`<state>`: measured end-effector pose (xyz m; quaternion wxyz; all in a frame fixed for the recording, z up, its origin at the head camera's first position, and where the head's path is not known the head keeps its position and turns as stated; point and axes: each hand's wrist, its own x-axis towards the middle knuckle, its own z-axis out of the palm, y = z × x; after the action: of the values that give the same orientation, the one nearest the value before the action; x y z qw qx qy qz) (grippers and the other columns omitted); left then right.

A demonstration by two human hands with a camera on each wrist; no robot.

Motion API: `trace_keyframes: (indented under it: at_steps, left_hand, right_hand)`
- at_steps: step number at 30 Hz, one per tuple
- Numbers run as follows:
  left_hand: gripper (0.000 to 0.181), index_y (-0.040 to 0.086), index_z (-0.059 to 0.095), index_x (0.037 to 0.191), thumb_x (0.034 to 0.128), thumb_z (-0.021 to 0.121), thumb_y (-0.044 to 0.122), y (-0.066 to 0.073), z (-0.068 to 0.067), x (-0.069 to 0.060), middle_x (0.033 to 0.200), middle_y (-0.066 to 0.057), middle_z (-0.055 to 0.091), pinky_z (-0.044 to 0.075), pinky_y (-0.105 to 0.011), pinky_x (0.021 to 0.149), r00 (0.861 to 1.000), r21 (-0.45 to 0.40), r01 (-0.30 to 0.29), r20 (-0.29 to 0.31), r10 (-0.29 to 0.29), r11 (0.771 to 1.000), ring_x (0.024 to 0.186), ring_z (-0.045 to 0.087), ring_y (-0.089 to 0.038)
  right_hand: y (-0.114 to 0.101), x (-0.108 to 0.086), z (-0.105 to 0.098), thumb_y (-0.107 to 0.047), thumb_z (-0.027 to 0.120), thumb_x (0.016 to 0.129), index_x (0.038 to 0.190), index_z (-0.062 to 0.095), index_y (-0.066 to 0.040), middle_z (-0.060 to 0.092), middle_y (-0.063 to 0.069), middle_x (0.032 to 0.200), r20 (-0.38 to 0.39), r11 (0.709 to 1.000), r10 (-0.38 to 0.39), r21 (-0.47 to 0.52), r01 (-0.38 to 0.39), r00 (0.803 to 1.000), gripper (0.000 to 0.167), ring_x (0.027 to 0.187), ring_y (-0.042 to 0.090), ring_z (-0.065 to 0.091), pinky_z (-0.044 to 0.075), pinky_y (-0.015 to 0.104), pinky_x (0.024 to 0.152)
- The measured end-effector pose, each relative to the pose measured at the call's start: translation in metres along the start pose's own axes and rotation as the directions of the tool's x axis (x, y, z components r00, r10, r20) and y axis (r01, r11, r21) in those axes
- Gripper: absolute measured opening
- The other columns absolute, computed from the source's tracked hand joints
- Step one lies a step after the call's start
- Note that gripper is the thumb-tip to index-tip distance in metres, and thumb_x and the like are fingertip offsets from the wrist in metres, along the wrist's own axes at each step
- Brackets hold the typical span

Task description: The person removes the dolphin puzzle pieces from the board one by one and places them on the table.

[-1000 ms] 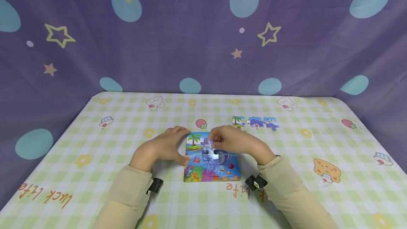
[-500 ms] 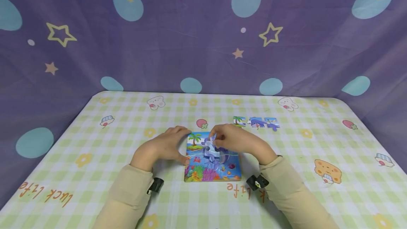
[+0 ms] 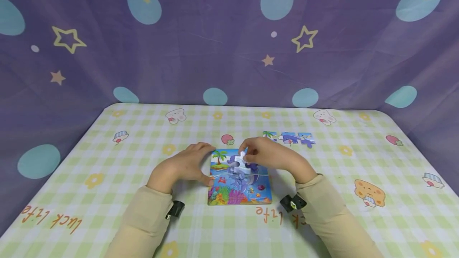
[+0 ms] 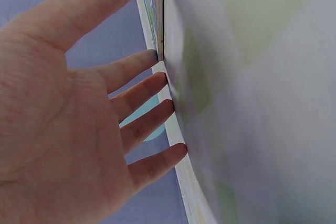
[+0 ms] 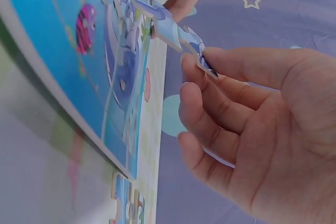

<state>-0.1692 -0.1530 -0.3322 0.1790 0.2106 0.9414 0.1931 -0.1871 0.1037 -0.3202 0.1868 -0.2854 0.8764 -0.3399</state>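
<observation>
A square jigsaw board [image 3: 229, 199] with a sea scene, a palm tree and a purple figure lies on the table. My right hand [image 3: 274, 156] pinches a purple and pale-blue jigsaw piece [image 5: 167, 29] between thumb and fingertips. In the right wrist view this piece is tilted above the board's surface, apart from it at the gripped end; whether its far end touches cannot be told. My left hand [image 3: 184, 165] rests at the board's left side, thumb and index finger at its edge. The left wrist view shows its fingers [image 4: 149, 124] extended, tips on the tablecloth.
Behind and right of the board lie loose jigsaw pieces: one with a palm [image 3: 269, 135], one with a dolphin [image 3: 289, 138] and one purple and blue [image 3: 306, 139]. A checked tablecloth [image 3: 107, 194] covers the table. A purple curtain [image 3: 215, 63] hangs behind.
My right hand has shifted slightly up and to the right, turning and raising the jigsaw piece over the board. The left hand has stayed at the board's edge.
</observation>
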Motion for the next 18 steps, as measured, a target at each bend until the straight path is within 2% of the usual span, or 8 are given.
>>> trace_keyframes:
  at_steps: [10,18]
  left_hand:
    - [0.099,0.005,0.039,0.15,0.0721,0.089,0.039,0.001,0.001,-0.001,0.153,-0.015,0.035,0.031,-0.056,0.112,1.0,0.012,-0.001,-0.003,0.001,1.0,0.141,0.031,-0.037]
    - [0.098,0.006,0.038,0.151,0.0729,0.088,0.039,0.001,0.0,-0.001,0.154,-0.014,0.035,0.032,-0.056,0.112,1.0,0.011,0.005,0.002,-0.005,1.0,0.141,0.03,-0.037]
  right_hand:
    - [0.006,-0.004,-0.013,-0.007,0.063,0.096,0.112,0.065,-0.006,0.067,0.004,0.083,-0.014,0.999,-0.028,-0.021,0.028,1.0,0.017,0.068,0.014,0.056,0.048,0.03,0.064]
    - [0.013,-0.008,-0.02,-0.006,0.063,0.097,0.111,0.066,-0.006,0.07,0.009,0.084,-0.021,0.999,-0.043,0.011,0.044,0.999,0.015,0.074,0.029,0.061,0.047,0.03,0.061]
